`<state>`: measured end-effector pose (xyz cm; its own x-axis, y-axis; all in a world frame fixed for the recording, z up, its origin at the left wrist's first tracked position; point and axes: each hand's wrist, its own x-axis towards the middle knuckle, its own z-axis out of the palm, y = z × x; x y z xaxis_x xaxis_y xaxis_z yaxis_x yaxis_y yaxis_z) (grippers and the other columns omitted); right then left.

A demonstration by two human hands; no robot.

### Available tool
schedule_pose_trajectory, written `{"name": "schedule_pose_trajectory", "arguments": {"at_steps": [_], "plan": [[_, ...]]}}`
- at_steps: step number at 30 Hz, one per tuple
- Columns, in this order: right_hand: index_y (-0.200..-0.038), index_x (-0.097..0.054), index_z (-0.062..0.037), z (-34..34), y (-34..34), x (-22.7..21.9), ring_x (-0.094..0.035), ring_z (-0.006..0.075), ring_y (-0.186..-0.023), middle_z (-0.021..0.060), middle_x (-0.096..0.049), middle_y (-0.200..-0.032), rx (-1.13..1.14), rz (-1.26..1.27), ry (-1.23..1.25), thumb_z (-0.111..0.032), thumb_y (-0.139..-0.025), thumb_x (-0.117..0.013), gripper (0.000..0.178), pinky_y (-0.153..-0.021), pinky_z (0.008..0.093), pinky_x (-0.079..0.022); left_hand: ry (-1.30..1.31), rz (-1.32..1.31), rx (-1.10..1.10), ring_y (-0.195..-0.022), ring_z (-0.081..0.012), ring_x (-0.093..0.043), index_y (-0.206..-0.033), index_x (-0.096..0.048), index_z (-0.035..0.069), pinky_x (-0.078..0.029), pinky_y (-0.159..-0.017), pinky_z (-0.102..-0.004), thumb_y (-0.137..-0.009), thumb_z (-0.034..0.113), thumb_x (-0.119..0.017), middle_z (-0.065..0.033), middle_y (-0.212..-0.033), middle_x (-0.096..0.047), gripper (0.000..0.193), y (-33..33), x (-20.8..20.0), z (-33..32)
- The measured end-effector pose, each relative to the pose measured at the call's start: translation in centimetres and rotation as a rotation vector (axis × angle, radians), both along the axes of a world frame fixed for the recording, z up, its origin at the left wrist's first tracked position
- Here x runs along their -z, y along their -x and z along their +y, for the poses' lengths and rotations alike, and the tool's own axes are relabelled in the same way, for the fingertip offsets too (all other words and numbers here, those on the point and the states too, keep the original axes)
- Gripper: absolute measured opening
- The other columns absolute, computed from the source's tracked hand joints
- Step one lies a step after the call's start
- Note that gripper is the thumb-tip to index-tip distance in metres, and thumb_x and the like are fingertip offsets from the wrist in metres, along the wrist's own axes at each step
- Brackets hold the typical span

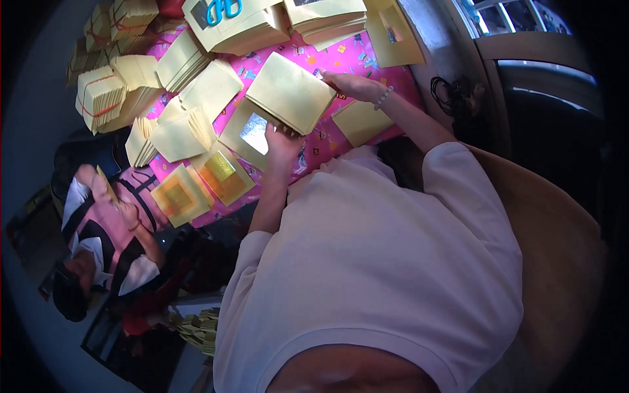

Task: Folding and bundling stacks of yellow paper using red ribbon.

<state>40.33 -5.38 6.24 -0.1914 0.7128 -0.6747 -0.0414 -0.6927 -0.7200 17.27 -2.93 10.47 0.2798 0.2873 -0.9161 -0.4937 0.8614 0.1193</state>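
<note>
Between my two hands is a thick stack of plain yellow joss paper (290, 93), tilted over the pink patterned tablecloth. My left hand (283, 139) grips its near edge, the fingers partly hidden at the paper. On the right corner of the stack, my right hand (356, 87), with a beaded bracelet at the wrist, is closed with the fingertips at the edge. A yellow sheet with a silver foil square (254, 133) lies under and beside my left hand. To the right, below my right wrist, rests another yellow sheet (367, 122).
Folded paper bundles (185, 131) crowd the left side, near sheets with gold-orange squares (223, 171). Teal-handled scissors (223, 10) lie on a tall stack at the back. A co-worker (118, 216) holds paper at the left. A wooden chair (544, 223) stands at the right.
</note>
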Motion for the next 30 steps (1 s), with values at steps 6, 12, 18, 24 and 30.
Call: {"name": "schedule_pose_trajectory", "arguments": {"at_steps": [6,12,18,24,30], "plan": [[-0.1,-0.062,-0.0073,0.0,0.3,-3.9,-0.031,0.0084,-0.064,-0.0033,-0.052,-0.077,-0.024,0.14,-0.052,-0.052,-0.098,-0.021,0.06,-0.062,0.0276,-0.03,-0.227,-0.321,0.043,-0.118,-0.0301,-0.048,-0.129,-0.044,0.01,-0.036,-0.099,-0.0521,-0.093,0.041,-0.032,-0.0105,-0.129,-0.049,0.049,-1.4,1.0,0.4],[-0.121,-0.053,0.0008,-0.2,0.7,-1.1,-0.05,0.0159,-0.108,0.0114,-0.058,-0.118,0.032,0.273,-0.051,-0.051,-0.097,-0.02,0.066,-0.098,0.033,-0.034,-0.241,-0.34,0.034,-0.116,-0.0303,-0.049,-0.128,-0.045,0.01,-0.038,-0.097,-0.0521,-0.093,0.04,-0.032,-0.0104,-0.128,-0.05,0.048,-1.4,1.0,0.2],[-0.125,-0.049,-0.001,-0.2,1.6,-2.2,-0.05,0.0163,-0.11,0.0104,-0.057,-0.12,0.047,0.236,-0.072,-0.051,-0.097,-0.02,0.064,-0.1,0.034,-0.033,-0.253,-0.338,0.03,-0.114,-0.0304,-0.051,-0.127,-0.046,0.01,-0.041,-0.095,-0.0507,-0.093,0.04,-0.033,-0.0106,-0.126,-0.051,0.047,-1.3,1.5,0.1],[-0.128,-0.046,-0.0015,-0.3,1.9,-1.6,-0.048,0.0171,-0.114,0.0105,-0.054,-0.125,0.109,0.138,-0.071,-0.052,-0.097,-0.02,0.065,-0.103,0.0334,-0.029,-0.246,-0.314,0.014,-0.113,-0.0301,-0.052,-0.126,-0.047,0.009,-0.041,-0.095,-0.0506,-0.094,0.04,-0.033,-0.0107,-0.126,-0.052,0.047,-2.0,0.7,0.1],[-0.126,-0.05,-0.0028,0.4,0.9,-2.4,-0.051,0.0158,-0.107,0.0101,-0.059,-0.118,0.022,0.255,0.027,-0.054,-0.096,-0.022,0.065,-0.099,0.0321,-0.032,-0.23,-0.308,0.003,-0.112,-0.0299,-0.052,-0.125,-0.047,0.008,-0.042,-0.095,-0.0504,-0.094,0.039,-0.033,-0.0106,-0.125,-0.052,0.046,-1.5,1.1,0.3]]}}
